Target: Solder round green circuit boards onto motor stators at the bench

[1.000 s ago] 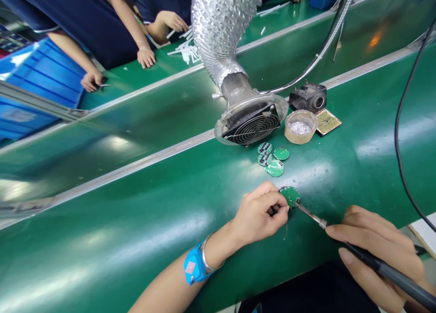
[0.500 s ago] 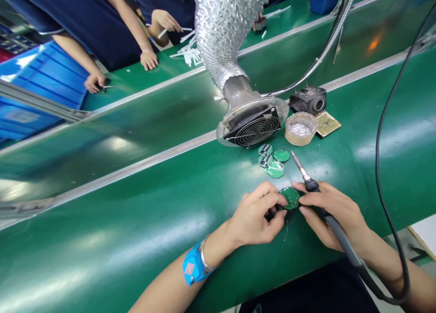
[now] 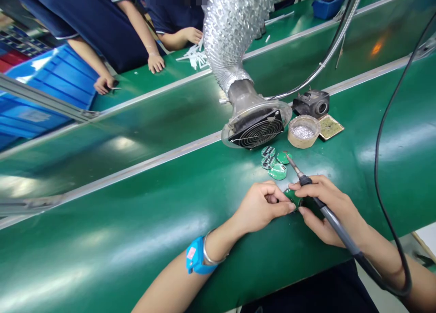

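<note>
My left hand (image 3: 260,207) pinches a round green circuit board (image 3: 293,198) between thumb and fingers, low over the bench. In my right hand (image 3: 330,208) is a soldering iron (image 3: 335,222), its tip pointing up and left, away from the held board. Fingers of the right hand also sit at the right side of that board, partly covering it. Just beyond the hands lie several loose round circuit boards (image 3: 277,171), some with black parts on top. The iron's tip appears over the rightmost of these; whether it touches cannot be made out.
An extraction fan (image 3: 262,130) on a silver flexible duct (image 3: 226,36) hangs over the green bench (image 3: 136,222). Behind the boards stand a round tub of silvery material (image 3: 304,132), a sponge tray (image 3: 330,126) and a black iron holder (image 3: 311,102). A black cable (image 3: 377,154) loops at right. Co-workers' hands (image 3: 156,62) are across the divider.
My left thumb has moved forward onto the board, which has turned and is more covered. The soldering iron's tip has shifted slightly left. Across the bench, a co-worker's hand has moved right.
</note>
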A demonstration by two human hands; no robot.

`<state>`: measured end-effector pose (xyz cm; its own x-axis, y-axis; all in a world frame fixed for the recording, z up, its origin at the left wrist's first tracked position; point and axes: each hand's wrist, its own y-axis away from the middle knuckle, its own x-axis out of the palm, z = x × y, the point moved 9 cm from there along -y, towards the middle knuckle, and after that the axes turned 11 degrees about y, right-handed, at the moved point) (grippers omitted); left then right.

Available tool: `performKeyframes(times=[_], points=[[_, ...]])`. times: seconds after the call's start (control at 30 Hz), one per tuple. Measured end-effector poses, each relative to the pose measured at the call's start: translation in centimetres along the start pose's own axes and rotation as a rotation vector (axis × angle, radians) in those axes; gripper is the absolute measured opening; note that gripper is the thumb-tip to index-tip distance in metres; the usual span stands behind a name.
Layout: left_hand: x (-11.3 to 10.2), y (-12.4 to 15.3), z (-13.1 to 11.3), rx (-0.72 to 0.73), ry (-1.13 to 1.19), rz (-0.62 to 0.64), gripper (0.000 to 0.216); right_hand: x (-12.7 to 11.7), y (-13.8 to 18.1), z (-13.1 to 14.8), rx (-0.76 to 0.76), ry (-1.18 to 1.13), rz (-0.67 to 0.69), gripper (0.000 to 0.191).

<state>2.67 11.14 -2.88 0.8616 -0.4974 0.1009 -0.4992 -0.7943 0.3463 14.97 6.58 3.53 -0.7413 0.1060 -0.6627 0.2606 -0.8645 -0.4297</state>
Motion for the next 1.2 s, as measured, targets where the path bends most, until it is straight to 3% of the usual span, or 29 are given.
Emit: performKeyframes(times=[0.13,0.27,0.43,0.6,0.8,0.93,1.2], points=[[0.4,-0.2,0.3,-0.083,0.061,0.025,0.023,-0.6,-2.0,1.2,-0.044,-0.005,-0.011,0.027],[0.7,-0.1,0.6,-0.09,0.089,0.068,0.022,0.3,-3.1,2.3,-0.17,0.006,0.068,0.024],[-0.2,0.3,0.7,-0.01,0.034,0.026,0.019,2.2,-2.0,0.7,-0.14,0.049,0.185,0.029],[-0.5,0.8,0.0,0.123,-0.047,-0.069,0.016,2.7,-1.0,0.5,-0.165,0.08,0.143,0.031],[-0.3,0.8,-1.3,0.2,-0.214,-0.14,0.008,-1.0,-1.5,1.4,-0.11,0.107,-0.03,0.033],[-0.5,0.6,-1.3,0.164,-0.224,-0.164,0.008,-3.2,-0.5,1.5,-0.033,0.111,-0.004,0.041],[-0.4,0.6,-1.5,0.16,-0.244,-0.183,0.01,-4.7,1.9,1.9,-0.007,0.111,-0.051,0.027]])
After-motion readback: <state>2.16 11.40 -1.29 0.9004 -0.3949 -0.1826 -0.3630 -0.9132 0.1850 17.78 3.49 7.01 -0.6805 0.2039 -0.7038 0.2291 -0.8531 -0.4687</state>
